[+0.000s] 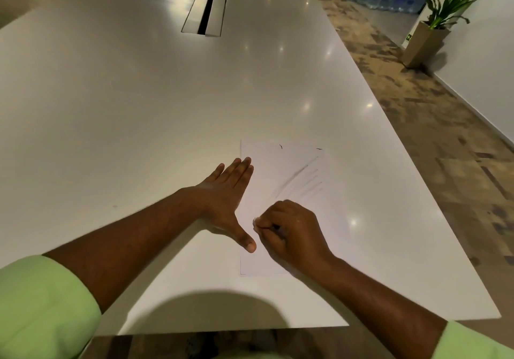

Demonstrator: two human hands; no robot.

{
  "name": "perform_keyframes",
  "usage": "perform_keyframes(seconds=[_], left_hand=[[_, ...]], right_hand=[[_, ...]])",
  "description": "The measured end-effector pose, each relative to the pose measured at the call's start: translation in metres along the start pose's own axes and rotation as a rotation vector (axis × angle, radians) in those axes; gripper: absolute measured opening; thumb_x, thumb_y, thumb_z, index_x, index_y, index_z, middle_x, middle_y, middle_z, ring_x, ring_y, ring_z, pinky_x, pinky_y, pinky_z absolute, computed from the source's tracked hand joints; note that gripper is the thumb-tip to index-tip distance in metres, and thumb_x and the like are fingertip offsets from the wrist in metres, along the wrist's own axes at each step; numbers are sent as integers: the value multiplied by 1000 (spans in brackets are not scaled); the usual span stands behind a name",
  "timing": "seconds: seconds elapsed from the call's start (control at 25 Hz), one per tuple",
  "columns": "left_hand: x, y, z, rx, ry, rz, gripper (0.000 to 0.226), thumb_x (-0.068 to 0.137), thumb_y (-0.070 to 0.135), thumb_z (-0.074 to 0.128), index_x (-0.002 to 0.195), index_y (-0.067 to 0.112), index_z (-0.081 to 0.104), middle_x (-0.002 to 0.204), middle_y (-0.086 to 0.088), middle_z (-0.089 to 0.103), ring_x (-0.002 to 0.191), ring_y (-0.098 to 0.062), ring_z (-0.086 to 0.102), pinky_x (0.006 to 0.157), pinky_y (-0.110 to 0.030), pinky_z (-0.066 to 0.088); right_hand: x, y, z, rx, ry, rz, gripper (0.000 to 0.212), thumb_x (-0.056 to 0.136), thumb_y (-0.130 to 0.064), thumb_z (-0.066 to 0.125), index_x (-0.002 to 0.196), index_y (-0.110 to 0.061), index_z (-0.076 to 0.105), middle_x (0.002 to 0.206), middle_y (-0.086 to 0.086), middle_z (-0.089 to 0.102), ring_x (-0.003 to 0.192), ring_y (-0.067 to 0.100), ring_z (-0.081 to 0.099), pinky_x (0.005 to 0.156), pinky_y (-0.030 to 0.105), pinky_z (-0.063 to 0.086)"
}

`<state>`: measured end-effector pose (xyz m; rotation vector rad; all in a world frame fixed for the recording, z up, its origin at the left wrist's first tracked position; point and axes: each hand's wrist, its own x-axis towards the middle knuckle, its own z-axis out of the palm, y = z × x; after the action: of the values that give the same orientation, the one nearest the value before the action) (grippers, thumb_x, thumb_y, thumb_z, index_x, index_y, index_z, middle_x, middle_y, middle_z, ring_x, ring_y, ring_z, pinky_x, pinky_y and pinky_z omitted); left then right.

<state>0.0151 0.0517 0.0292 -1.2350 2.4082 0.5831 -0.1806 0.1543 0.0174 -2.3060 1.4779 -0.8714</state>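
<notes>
A white sheet of paper (294, 169) lies on the white table (139, 108), with faint curved grey strokes drawn across its upper half. My left hand (226, 200) lies flat with straight fingers on the sheet's left edge, thumb spread toward me. My right hand (289, 230) is curled over the lower middle of the sheet and grips a thin dark drawing tool (274, 227), a pencil or pen, of which only a short part shows between the fingers. Its tip is hidden.
A metal cable hatch (205, 11) is set into the table far ahead. The table's right edge borders patterned carpet (417, 114). A potted plant (434, 33) stands by the wall at far right. The near table edge runs just before my green sleeves.
</notes>
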Motion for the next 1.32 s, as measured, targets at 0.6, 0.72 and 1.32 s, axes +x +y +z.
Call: perform_keyframes(seconds=[0.6,0.72,1.32], left_hand=[[-1,1,-1,-3,9,2,174,44,107,58,154,13,-38,157,-1,-51,146,-17,-46,126,-44,-19],[-2,1,-1,2,8,2,173,45,106,59,154,13,-38,158,-2,-51,145,-18,-46,126,-45,-19],[-3,2,-2,0,7,3,172,47,105,60,154,13,-38,157,-1,-51,145,-18,-46,126,-45,-20]], right_hand=[[60,59,-29,-142,240,360,25,79,-7,76,65,-26,69,72,-10,68,71,15,66,71,37,56],[45,33,-17,-99,183,315,19,81,-10,77,68,-22,72,74,-8,71,72,13,67,70,34,54],[52,43,-15,-117,150,282,17,80,-9,75,68,-21,71,73,-8,67,70,15,63,68,33,51]])
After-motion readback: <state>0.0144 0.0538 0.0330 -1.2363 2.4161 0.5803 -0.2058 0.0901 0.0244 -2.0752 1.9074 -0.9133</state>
